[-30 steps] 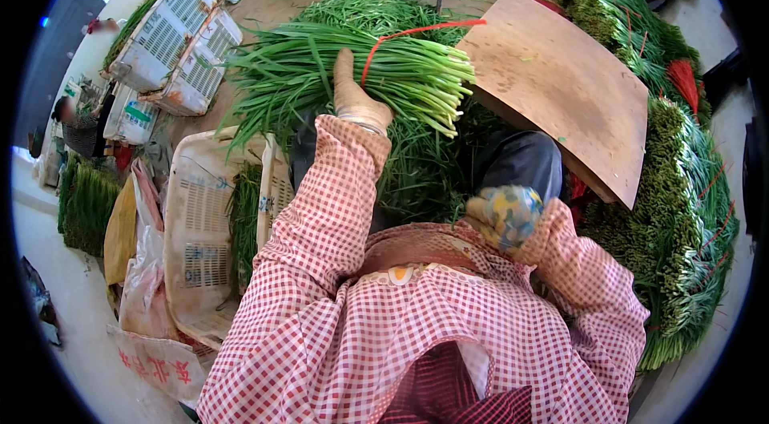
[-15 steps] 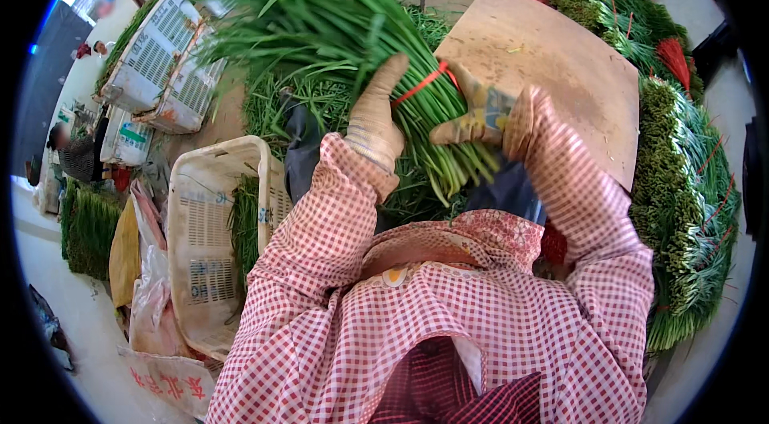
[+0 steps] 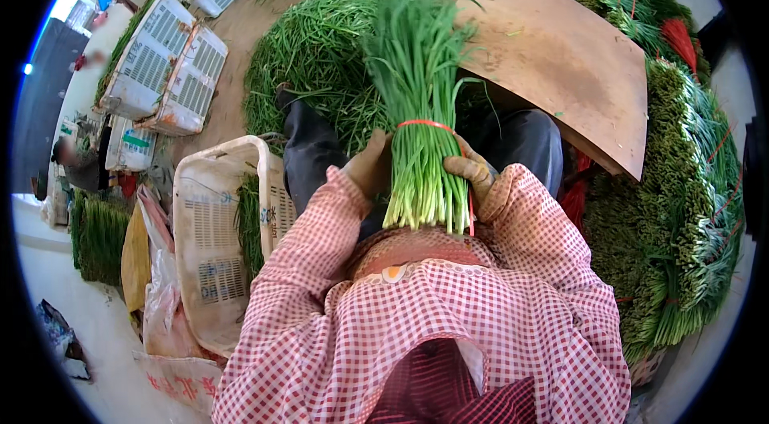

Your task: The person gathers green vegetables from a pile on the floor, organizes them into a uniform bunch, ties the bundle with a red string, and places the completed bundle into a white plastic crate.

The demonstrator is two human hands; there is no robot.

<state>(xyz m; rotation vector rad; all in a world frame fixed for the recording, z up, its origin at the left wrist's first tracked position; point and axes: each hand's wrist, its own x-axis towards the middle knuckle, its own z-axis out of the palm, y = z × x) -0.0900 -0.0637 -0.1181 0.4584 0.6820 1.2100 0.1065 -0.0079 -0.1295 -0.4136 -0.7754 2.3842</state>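
A bundle of garlic chives (image 3: 424, 175) stands upright before my waist, its pale cut ends down and its green leaves up. Round its middle runs a red tie (image 3: 426, 123), and a loose end shows lower on the right side. My gloved left hand (image 3: 370, 166) presses the bundle from the left, fingers partly hidden behind it. On the other side my gloved right hand (image 3: 474, 174) grips it, the thumb lying across the stems. Beyond the bundle lies a heap of loose chives (image 3: 308, 63) on the floor.
A brown board (image 3: 561, 63) slants at the right of my knees. Stacked tied bundles (image 3: 673, 207) line the far right, with red ties (image 3: 679, 43) on top. At my left stands a white plastic crate (image 3: 210, 240) with some chives inside. Other crates (image 3: 160, 59) and a seated person (image 3: 80, 159) are farther left.
The bundle has swung from slanting up-left to upright and come closer to my body. Both hands have come down with it, still at its sides.
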